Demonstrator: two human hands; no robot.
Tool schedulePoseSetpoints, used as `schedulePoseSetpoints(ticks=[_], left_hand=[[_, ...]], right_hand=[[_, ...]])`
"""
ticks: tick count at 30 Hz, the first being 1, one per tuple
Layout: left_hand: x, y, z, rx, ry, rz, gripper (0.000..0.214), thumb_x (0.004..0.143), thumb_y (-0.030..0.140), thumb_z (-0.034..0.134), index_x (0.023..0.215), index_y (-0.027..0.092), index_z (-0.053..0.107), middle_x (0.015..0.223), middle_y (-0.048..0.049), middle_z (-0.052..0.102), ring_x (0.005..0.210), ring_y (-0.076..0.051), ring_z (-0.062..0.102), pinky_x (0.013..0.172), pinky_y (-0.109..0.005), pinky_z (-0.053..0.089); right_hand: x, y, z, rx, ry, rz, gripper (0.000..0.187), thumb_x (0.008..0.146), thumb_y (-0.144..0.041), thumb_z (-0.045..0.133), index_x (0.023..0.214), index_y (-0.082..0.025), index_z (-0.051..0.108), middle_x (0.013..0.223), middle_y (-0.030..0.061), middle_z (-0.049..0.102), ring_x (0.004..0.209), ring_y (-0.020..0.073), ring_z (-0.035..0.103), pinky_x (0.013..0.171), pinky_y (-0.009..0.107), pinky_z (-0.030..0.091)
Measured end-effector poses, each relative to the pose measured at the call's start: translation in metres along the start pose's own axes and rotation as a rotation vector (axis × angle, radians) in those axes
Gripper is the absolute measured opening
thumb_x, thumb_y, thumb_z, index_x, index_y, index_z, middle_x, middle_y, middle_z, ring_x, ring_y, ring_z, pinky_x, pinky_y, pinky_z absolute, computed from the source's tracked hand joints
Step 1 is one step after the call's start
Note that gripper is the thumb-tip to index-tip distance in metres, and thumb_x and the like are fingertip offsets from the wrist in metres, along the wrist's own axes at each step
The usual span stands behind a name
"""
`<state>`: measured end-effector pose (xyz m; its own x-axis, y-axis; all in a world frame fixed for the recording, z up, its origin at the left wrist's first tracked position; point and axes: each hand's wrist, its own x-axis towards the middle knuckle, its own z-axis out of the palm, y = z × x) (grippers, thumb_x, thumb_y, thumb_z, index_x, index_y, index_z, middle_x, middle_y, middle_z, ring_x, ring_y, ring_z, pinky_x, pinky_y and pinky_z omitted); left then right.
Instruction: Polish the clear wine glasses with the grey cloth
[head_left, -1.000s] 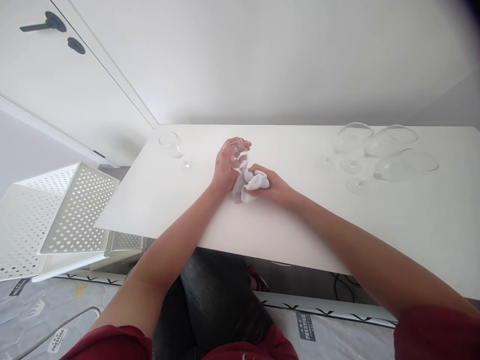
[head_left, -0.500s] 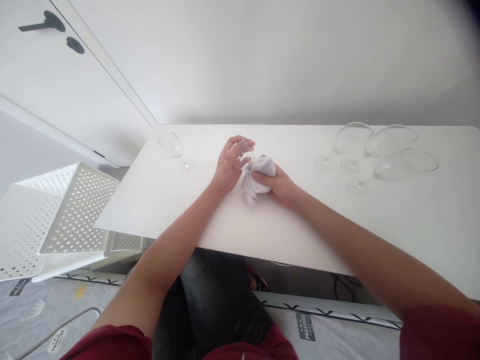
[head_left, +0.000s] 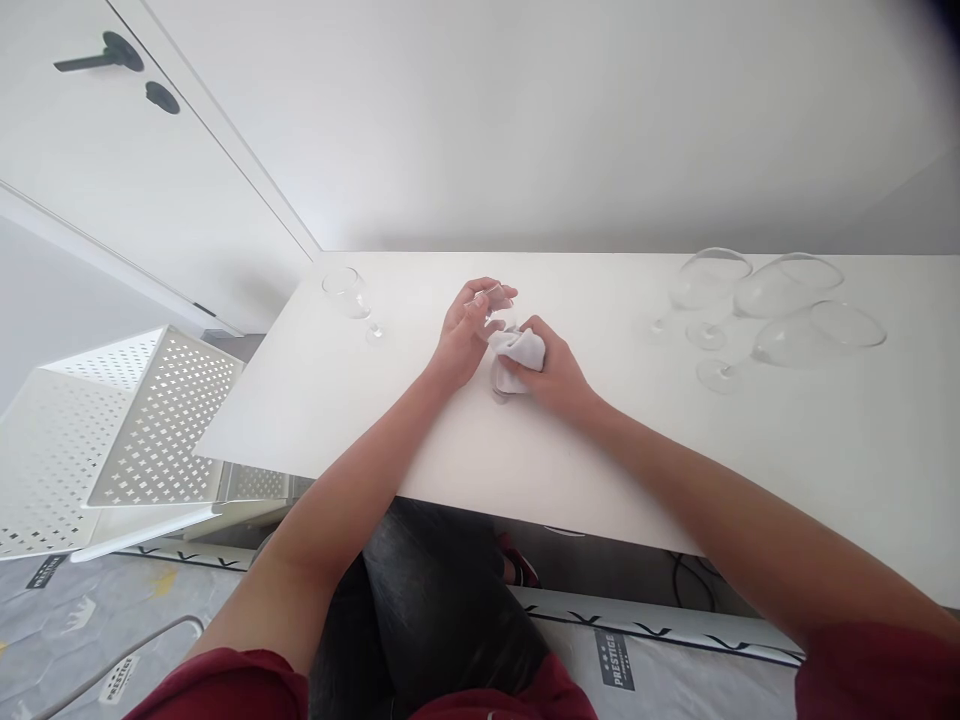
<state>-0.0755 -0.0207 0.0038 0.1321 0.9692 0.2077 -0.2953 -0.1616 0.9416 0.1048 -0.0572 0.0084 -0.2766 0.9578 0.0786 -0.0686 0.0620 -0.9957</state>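
Over the middle of the white table, my left hand (head_left: 466,328) is wrapped round the bowl of a clear wine glass (head_left: 495,300), which is tilted with its foot toward me. A white cloth (head_left: 517,352) is bunched in my right hand (head_left: 551,362), pressed about the glass's stem and covering most of it. Part of the foot shows just below the cloth. Fingers of my left hand hide some of the bowl.
Several clear stemmed glasses (head_left: 787,335) stand at the right of the white table (head_left: 360,420). One smaller glass (head_left: 352,295) stands at the back left. White perforated metal shelving (head_left: 165,420) is left of the table, with a door (head_left: 82,130) behind.
My right hand has shifted the cloth slightly along the stem, and the cloth's hanging end is now gathered in. My left hand keeps its hold on the bowl. The view has shifted slightly.
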Motion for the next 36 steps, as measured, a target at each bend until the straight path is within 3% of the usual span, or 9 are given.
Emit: schedulePoseSetpoints(ticks=[7,11,14,21,23,27,30,33,36], left_hand=[[0.002,-0.002,-0.001,-0.031,-0.031,-0.022,0.053,0.096,0.078,0.062,0.121,0.031,0.063,0.137,-0.0096,0.072,0.135,-0.028,0.067,0.096,-0.042,0.056],[-0.002,0.001,0.004,-0.038,-0.089,-0.026,0.056,0.093,0.078,0.067,0.119,0.029,0.064,0.129,-0.0081,0.076,0.123,-0.026,0.073,0.096,-0.040,0.058],[-0.006,0.004,0.009,-0.042,-0.148,-0.049,0.056,0.090,0.075,0.074,0.117,0.026,0.065,0.126,-0.0079,0.077,0.115,-0.026,0.075,0.095,-0.039,0.059],[-0.001,0.008,0.005,-0.231,0.116,-0.085,0.049,0.096,0.072,0.067,0.104,0.024,0.069,0.107,-0.0076,0.077,0.117,-0.027,0.074,0.085,-0.035,0.060],[0.000,0.009,0.002,-0.253,0.131,-0.130,0.046,0.097,0.069,0.066,0.101,0.023,0.069,0.104,-0.0077,0.077,0.111,-0.026,0.075,0.081,-0.034,0.059],[-0.001,0.008,0.000,-0.293,0.029,-0.181,0.049,0.097,0.070,0.065,0.104,0.022,0.070,0.101,-0.0076,0.076,0.097,-0.022,0.075,0.075,-0.031,0.058],[-0.001,0.006,0.002,-0.290,0.010,-0.120,0.046,0.096,0.067,0.069,0.104,0.022,0.071,0.100,-0.0069,0.075,0.093,-0.019,0.074,0.073,-0.029,0.057],[0.000,0.007,0.002,-0.304,0.102,-0.021,0.045,0.096,0.067,0.070,0.102,0.022,0.071,0.098,-0.0064,0.073,0.097,-0.021,0.074,0.079,-0.031,0.058],[0.001,0.011,0.000,-0.346,0.201,0.027,0.048,0.096,0.070,0.068,0.102,0.023,0.070,0.096,-0.0064,0.072,0.100,-0.023,0.076,0.084,-0.033,0.059]], right_hand=[[0.008,0.000,-0.006,0.345,-0.065,0.305,0.050,0.073,-0.062,0.096,0.090,-0.024,0.069,0.082,0.0019,0.065,0.076,0.0212,0.062,0.068,0.038,0.051],[0.011,0.003,-0.005,0.446,0.098,0.230,0.052,0.076,-0.062,0.094,0.105,-0.025,0.072,0.100,0.0026,0.073,0.095,0.0229,0.070,0.081,0.038,0.057],[0.010,0.003,-0.003,0.499,0.040,0.240,0.054,0.085,-0.073,0.082,0.111,-0.027,0.071,0.101,0.0044,0.075,0.099,0.0271,0.071,0.076,0.039,0.058],[0.015,0.001,-0.011,0.538,0.176,0.096,0.036,0.089,-0.062,0.077,0.099,-0.029,0.066,0.102,0.0033,0.071,0.104,0.0266,0.068,0.075,0.037,0.057],[0.018,-0.002,-0.019,0.563,0.134,0.080,0.026,0.091,-0.053,0.075,0.098,-0.029,0.065,0.101,0.0023,0.070,0.102,0.0250,0.067,0.074,0.036,0.056],[0.021,-0.006,-0.030,0.578,-0.020,0.175,0.019,0.081,-0.035,0.080,0.092,-0.027,0.067,0.094,0.0031,0.069,0.089,0.0226,0.063,0.070,0.035,0.053],[0.022,-0.006,-0.030,0.516,-0.059,0.218,0.030,0.084,-0.052,0.082,0.093,-0.027,0.068,0.088,0.0047,0.069,0.083,0.0243,0.064,0.065,0.036,0.051],[0.021,-0.005,-0.030,0.452,-0.069,0.159,0.057,0.087,-0.085,0.067,0.105,-0.030,0.069,0.098,0.0080,0.073,0.095,0.0314,0.071,0.071,0.043,0.055],[0.021,-0.005,-0.032,0.315,-0.131,0.135,0.075,0.083,-0.098,0.055,0.109,-0.029,0.070,0.100,0.0109,0.074,0.102,0.0362,0.072,0.077,0.049,0.058]])
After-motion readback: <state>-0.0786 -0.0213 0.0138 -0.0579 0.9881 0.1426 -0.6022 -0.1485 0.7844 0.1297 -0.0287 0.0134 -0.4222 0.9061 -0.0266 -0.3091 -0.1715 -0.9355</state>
